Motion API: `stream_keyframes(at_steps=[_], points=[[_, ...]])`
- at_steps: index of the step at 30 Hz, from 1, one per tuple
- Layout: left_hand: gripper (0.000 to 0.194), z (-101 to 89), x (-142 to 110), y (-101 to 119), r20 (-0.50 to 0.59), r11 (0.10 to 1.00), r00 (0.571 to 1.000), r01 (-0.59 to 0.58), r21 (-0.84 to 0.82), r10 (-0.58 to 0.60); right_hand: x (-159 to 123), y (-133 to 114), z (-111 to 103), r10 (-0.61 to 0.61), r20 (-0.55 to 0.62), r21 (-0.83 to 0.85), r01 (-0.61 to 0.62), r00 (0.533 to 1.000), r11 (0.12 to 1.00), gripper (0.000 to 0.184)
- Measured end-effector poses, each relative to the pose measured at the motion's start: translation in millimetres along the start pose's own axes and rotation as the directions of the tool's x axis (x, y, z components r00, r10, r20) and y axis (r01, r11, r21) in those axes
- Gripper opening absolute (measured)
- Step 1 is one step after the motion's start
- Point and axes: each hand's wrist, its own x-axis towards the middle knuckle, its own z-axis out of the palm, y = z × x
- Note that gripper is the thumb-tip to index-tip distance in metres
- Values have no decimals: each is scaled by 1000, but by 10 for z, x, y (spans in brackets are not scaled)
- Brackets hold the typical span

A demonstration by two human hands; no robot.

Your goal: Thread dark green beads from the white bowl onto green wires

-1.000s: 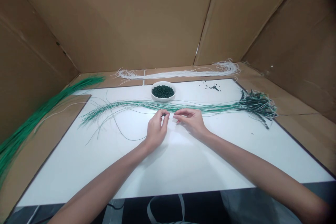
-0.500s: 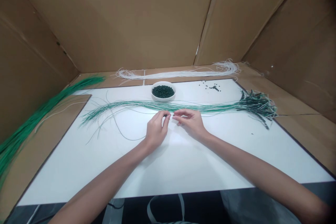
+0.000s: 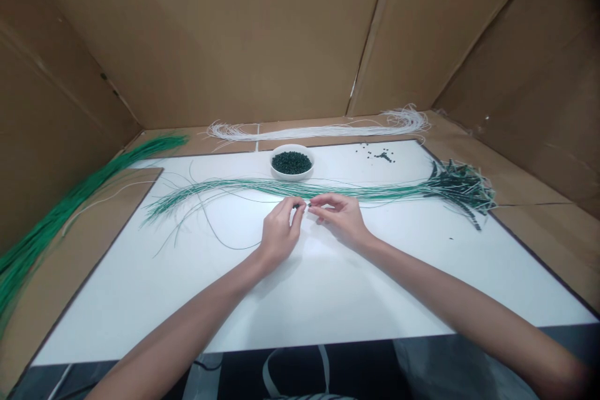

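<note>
My left hand (image 3: 280, 228) is closed in a pinch around a thin green strand (image 3: 234, 248), whose tail loops out to the left over the white board. Small dark beads show between its thumb and fingers. Just to the right, almost touching it, my right hand (image 3: 340, 217) pinches a tiny dark bead (image 3: 309, 204) at its fingertips. Behind both hands lies a long bundle of green strands (image 3: 375, 192), with dark beaded ends (image 3: 462, 186) fanned out at the right. A white bowl (image 3: 291, 177) full of dark green beads (image 3: 290, 163) stands beyond the bundle.
Loose beads (image 3: 384, 156) are scattered at the back right of the white board (image 3: 328, 300). A bundle of white strands (image 3: 319, 132) lies along the back. More green strands (image 3: 70, 203) lie at the left. Cardboard walls (image 3: 244, 37) enclose the back and sides.
Both hands stay almost where they were, fingertips close together. A dark bead shows a little more clearly between the right fingertips.
</note>
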Motion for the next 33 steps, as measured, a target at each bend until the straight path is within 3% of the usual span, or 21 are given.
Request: stream_keyframes(at_steps=[23, 33], points=[[15, 1, 1, -1, 17, 998, 998, 55, -16, -55, -10, -38, 3, -47, -32, -61, 45, 998, 997, 19], [14, 9, -1, -8, 31, 1000, 1000, -2, 5, 2, -55, -76, 16, -116, 10, -193, 116, 993, 974, 20]])
